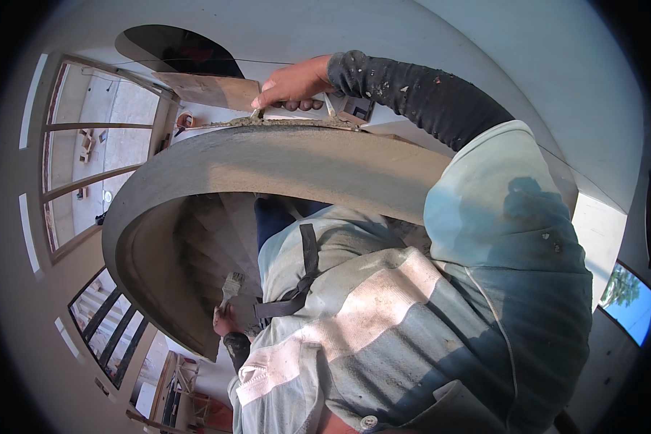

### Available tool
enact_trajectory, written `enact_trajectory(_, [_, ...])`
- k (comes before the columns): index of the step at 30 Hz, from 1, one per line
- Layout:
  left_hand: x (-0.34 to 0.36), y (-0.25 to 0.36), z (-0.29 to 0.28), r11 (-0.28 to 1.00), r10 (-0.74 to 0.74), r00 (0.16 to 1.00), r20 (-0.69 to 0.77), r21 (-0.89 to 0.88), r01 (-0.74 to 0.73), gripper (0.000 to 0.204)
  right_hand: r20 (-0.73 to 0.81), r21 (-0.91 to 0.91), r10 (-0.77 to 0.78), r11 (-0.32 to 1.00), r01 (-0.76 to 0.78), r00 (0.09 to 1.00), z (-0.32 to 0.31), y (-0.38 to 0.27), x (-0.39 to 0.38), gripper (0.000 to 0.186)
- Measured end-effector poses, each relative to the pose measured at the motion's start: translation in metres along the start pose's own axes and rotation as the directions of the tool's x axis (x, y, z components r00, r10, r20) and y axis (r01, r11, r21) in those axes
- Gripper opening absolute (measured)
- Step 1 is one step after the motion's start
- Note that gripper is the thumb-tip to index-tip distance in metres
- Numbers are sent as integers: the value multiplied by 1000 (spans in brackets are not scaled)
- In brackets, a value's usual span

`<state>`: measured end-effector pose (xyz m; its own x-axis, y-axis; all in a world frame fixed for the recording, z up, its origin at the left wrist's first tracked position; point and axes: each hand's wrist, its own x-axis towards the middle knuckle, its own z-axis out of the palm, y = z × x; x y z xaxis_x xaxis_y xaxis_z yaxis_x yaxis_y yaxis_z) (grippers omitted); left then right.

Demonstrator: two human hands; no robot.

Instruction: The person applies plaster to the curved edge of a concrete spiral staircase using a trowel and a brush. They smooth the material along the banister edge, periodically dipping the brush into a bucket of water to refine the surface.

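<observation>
My right hand is closed on the handle of a metal trowel, whose blade lies along the top edge of a curved grey plastered wall, with grey mortar along it. Lower down, beside my body, my left hand is closed round a paintbrush with its pale, dirty bristles upward. Beyond the top edge, behind my right hand, is a brown board.
Concrete stairs curve down inside the plastered wall. Framed window openings and a railed opening are on the left. An orange object lies beyond the wall; wooden furniture or scaffolding stands at lower left. A bright window is at right.
</observation>
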<state>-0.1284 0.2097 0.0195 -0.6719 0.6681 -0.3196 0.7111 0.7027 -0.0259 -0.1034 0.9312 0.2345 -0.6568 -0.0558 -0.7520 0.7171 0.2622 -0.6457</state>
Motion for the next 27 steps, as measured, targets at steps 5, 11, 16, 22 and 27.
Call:
enact_trajectory(5, [-25, -28, 50, 469, -414, 878, 240, -771, 431, 27, -55, 74, 98, 993, -94, 994, 2, 32, -64, 39])
enact_trajectory(11, [10, 13, 30, 957, -113, 992, 52, -263, 123, 25, -226, 183, 373, 924, -336, 900, 18, 67, -221, 26])
enact_trajectory(16, [50, -45, 91, -74, -508, 797, 326, -939, 337, 22, -823, -381, -192, 885, -269, 534, 62, 57, -262, 35])
enact_trajectory(22, [100, -11, 11, -656, -530, 612, 587, -741, 143, 32, -837, -500, -180, 636, -588, 517, 116, -33, -169, 38])
enact_trajectory(27, [21, -34, 5, -629, -605, 524, 599, -763, 147, 31, -751, -647, -310, 517, -560, 583, 127, -87, -85, 38])
